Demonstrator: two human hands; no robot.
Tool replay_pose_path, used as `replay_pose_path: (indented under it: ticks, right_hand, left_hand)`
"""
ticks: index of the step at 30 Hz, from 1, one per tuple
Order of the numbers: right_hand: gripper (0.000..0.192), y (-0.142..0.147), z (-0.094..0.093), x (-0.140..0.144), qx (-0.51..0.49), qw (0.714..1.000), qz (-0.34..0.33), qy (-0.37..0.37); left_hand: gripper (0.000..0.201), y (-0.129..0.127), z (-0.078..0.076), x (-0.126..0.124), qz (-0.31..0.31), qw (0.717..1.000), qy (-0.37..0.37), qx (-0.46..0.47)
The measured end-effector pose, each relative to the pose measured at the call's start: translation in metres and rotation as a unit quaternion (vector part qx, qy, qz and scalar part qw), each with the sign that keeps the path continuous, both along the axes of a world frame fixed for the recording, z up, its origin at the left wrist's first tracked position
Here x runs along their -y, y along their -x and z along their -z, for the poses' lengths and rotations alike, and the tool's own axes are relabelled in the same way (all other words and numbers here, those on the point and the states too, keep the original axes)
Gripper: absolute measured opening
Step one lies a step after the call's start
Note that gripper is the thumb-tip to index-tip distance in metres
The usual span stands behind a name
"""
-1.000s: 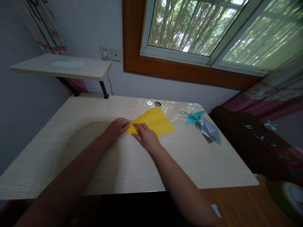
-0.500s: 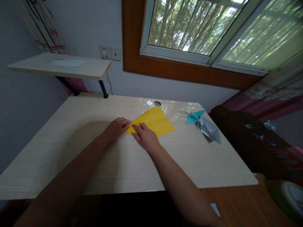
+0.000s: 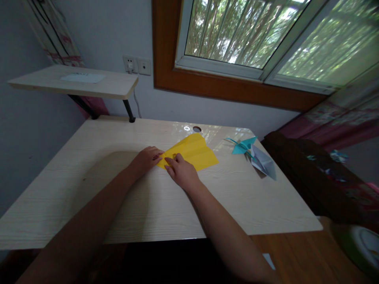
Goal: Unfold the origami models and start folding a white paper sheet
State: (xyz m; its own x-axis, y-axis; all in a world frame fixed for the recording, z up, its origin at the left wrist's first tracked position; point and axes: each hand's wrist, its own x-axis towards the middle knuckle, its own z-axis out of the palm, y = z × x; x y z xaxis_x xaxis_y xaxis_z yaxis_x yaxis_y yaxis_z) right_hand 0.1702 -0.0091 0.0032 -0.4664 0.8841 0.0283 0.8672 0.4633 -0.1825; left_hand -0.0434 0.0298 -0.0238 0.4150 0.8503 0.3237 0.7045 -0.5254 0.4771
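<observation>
**Both hands pressed on the near corner of a yellow folded sheet**

We see the left hand [image 3: 146,158] lying palm down on the desk, its fingers stretched toward the near left corner of the yellow paper [image 3: 193,153] and touching its tip; it grips nothing, only presses flat. The right hand [image 3: 182,172] sits just beside it, fingers curled forward, with the fingertips [image 3: 169,161] set on the same corner of the sheet. Whether those fingers pinch a flap or merely press down, we cannot tell. The two hands nearly meet at that corner.

The yellow paper lies flat near the middle of the pale wooden desk [image 3: 89,185], creased along its length, its far point reaching toward a small round hole [image 3: 197,129] in the desktop. To the right of the sheet, well apart from the hands, a teal paper crane [image 3: 243,146] stands beside a grey folded paper [image 3: 263,162]; the two appear to touch.

Beyond the desk, a raised shelf [image 3: 118,86] carries a pale sheet [image 3: 82,78], wall sockets [image 3: 137,65] sit beside it, and a wood-framed window [image 3: 166,51] shows green trees.
</observation>
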Motion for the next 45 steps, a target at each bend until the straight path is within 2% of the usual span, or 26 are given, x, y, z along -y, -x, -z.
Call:
replay_pose_path:
  ticks: [8,19,24,27,30,34,39,45]
  right_hand:
    - [0.047,0.001,-0.003,0.001,0.011,1.0,0.014,0.005]
    - [0.045,-0.003,-0.005,0.0,-0.005,1.0,-0.004,0.024]
    - [0.045,-0.005,-0.005,-0.001,-0.002,1.0,-0.014,0.026]
    - [0.046,-0.004,-0.004,-0.001,0.0,1.0,-0.014,0.023]
    - [0.045,-0.004,-0.002,-0.001,-0.003,1.0,-0.012,0.018]
    - [0.045,-0.007,-0.001,-0.003,-0.009,1.0,-0.018,0.012]
    - [0.044,-0.017,0.0,-0.01,-0.017,0.999,-0.045,-0.022]
    - [0.048,-0.035,0.006,-0.021,-0.058,0.997,-0.025,-0.041]
  left_hand:
    - [0.024,-0.001,-0.002,0.001,-0.009,0.999,0.019,0.029]
    - [0.029,-0.001,-0.009,0.004,-0.067,0.996,-0.012,0.051]
    - [0.035,0.003,0.002,-0.003,-0.046,0.995,-0.074,-0.043]
    - [0.038,0.005,0.01,-0.005,-0.04,0.99,-0.085,-0.106]
    - [0.041,0.003,0.012,-0.003,-0.046,0.984,-0.066,-0.161]
    - [0.047,0.0,0.006,0.004,-0.051,0.98,-0.022,-0.191]
    - [0.051,0.004,0.005,0.005,-0.027,0.983,-0.005,-0.181]
    - [0.051,0.007,0.005,0.007,-0.01,0.989,0.012,-0.148]
